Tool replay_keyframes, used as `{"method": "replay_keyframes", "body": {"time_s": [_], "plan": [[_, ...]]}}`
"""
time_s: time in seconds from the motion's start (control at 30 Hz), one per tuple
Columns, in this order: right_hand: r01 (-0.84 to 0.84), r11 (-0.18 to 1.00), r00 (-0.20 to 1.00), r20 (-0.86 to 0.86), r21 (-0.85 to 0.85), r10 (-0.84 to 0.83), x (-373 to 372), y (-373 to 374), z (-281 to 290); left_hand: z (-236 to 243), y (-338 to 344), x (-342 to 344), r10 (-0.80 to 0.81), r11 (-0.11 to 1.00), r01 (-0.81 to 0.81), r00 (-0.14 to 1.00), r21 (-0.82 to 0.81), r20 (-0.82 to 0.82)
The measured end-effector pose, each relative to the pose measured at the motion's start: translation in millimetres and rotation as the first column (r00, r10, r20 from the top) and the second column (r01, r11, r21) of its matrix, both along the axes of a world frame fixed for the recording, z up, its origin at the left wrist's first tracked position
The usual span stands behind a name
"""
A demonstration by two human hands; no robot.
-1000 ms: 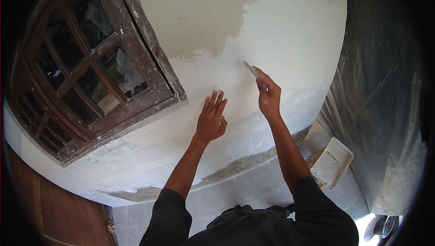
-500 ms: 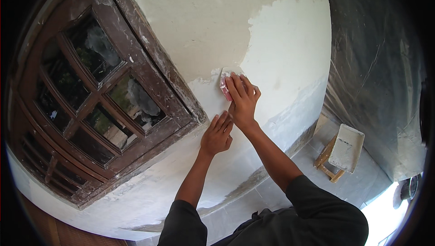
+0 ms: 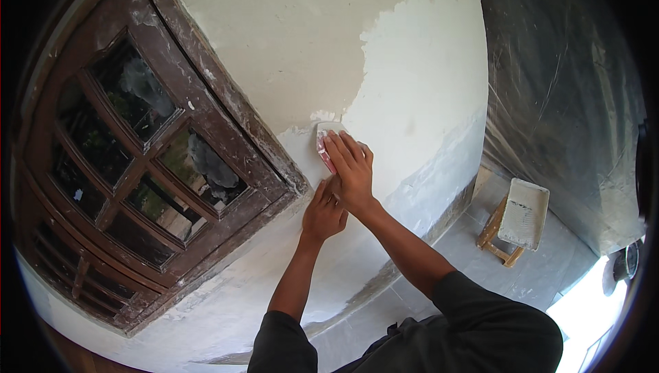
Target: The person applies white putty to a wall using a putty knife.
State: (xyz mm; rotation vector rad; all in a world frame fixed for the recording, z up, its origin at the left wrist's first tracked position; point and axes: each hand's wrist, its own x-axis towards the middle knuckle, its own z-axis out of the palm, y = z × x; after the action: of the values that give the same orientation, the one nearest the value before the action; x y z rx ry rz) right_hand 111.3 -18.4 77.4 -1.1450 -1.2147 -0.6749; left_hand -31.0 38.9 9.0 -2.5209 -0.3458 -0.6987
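My right hand (image 3: 351, 170) is closed round a putty scraper (image 3: 322, 142) with a pinkish-red body smeared with white. Its pale blade is against the wall, at the border between a fresh white coat (image 3: 419, 64) and the bare beige plaster (image 3: 288, 36). Just below, my left hand (image 3: 324, 216) is by the heel of the right one, close to the wall. Its fingers point upward, apart and partly hidden behind the right hand; I see nothing held in them.
A brown wooden window (image 3: 147, 153) with glass panes fills the left side, its frame corner close to my hands. At lower right, a white-smeared tray (image 3: 524, 213) rests on a small wooden stool (image 3: 491, 225). Clear plastic sheeting (image 3: 563, 98) hangs at the right.
My right hand and the scraper have moved a little down and left along the wall. The left hand's fingers are now more bent and more covered by the right hand.
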Motion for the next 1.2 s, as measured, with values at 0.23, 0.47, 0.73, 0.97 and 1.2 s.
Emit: {"method": "replay_keyframes", "body": {"time_s": [0.23,0.47,0.73,0.97,1.2], "plan": [[0.131,0.936,0.991,-0.070,0.327,-0.114,129,15,119,14,-21,5,-0.019,0.999,0.021,0.998,-0.037,0.056],[0.094,0.992,0.995,0.026,0.080,-0.096,52,23,35,5,-17,1,0.002,0.998,-0.003,1.000,0.059,0.025],[0.119,0.944,0.993,-0.028,0.307,-0.116,120,6,106,5,-24,-19,0.002,0.998,0.001,0.999,-0.057,0.051],[0.172,0.977,0.984,-0.069,0.122,-0.165,83,28,52,-6,-20,-39,0.020,0.999,-0.021,1.000,0.039,0.016],[-0.056,0.994,0.998,0.016,0.090,0.055,18,-12,0,-6,-20,-41,0.029,0.997,-0.029,1.000,0.066,-0.005]]}}
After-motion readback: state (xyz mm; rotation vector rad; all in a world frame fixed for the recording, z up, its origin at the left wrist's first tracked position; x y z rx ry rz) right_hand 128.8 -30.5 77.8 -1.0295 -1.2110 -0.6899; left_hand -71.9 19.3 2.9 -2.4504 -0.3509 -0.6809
